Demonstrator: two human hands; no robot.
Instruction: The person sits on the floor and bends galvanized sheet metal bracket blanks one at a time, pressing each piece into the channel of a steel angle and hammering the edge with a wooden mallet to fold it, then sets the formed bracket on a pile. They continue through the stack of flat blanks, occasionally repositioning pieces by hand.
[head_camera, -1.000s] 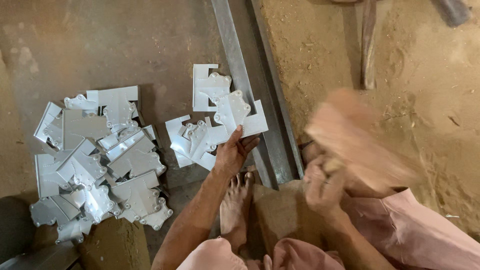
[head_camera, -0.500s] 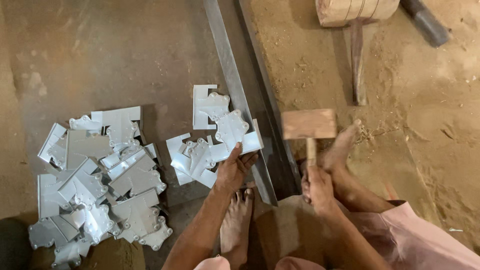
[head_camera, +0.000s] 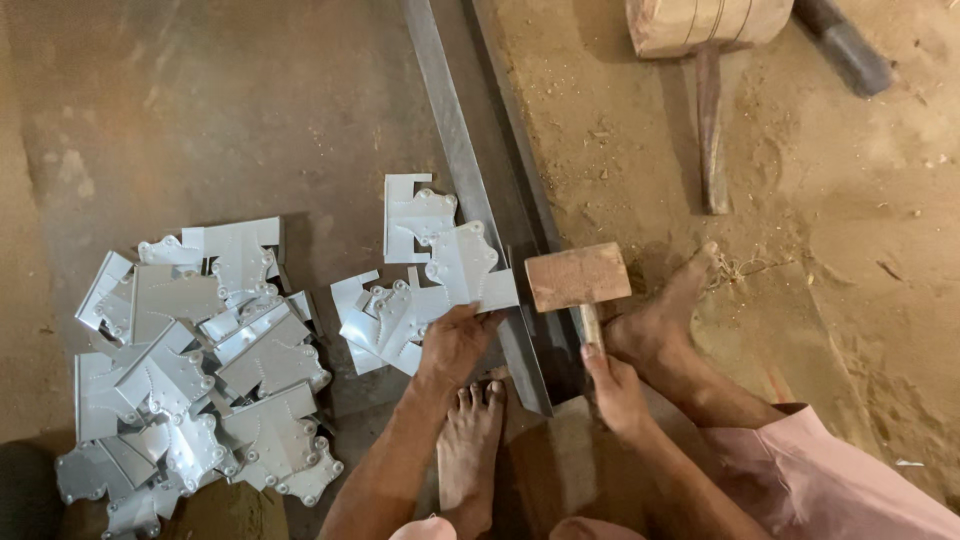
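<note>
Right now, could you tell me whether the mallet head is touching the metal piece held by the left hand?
Touching: in the head view the wooden mallet head meets the edge of the metal piece with no gap, the left hand gripping it.

Two wooden mallets (head_camera: 578, 277), one steel angle bar (head_camera: 470, 190), two piles of metal plates (head_camera: 195, 360)

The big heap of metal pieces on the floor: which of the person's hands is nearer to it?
Left. The left hand rests on a metal piece by the long metal rail, just right of the heap. The right hand grips the wooden mallet beyond the rail.
</note>
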